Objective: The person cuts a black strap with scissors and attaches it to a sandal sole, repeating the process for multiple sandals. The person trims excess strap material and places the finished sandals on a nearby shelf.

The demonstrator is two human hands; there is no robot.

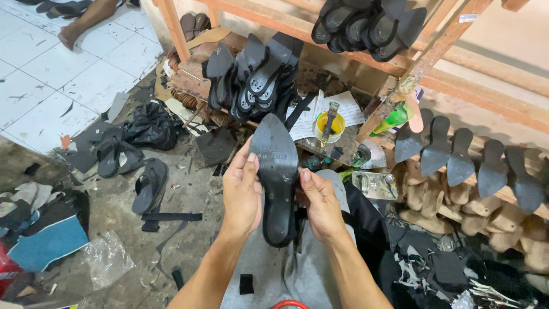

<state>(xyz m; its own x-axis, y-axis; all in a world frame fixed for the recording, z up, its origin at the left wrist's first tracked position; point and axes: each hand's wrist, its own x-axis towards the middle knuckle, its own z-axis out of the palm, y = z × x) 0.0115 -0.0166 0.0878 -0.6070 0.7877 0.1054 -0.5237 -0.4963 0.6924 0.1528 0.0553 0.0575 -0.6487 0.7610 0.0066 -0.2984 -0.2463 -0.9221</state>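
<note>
**Ana:** Cluttered workshop floor down there, grey and dusty, scraps all over. Closest to the camera, both hands were on one thing.

**Ben:** Right, a black shoe sole (277, 177), pointed toe up, held upright over the person's lap. The left hand (242, 191) clasped its left edge, thumb pressed on the face; the right hand (320, 203) gripped the right edge the same way.

**Ana:** How far along did it look?

**Ben:** Hard to call. The sole was bare, no upper or strap on it that I could see, so by my reading it sat early in the work, with the joining all left to do. Whether glue was on it, I couldn't tell.

**Ana:** Just beyond the hands?

**Ben:** A yellow pot (330, 126) with a brush standing in it, on a low wooden shelf (197, 57), beside some papers (349, 109). Left of that, a bunch of black soles (254, 77) leaned together.

**Ana:** And on the right?

**Ben:** A row of finished-looking black soles (469, 157) propped along a rail, pale wooden lasts (457, 212) heaped beneath.

**Ana:** Further out?

**Ben:** Black sandals (128, 169) lay on the floor to the left, white floor tiles (51, 74) past them, and another person's bare foot (71, 34) at the far corner.
</note>
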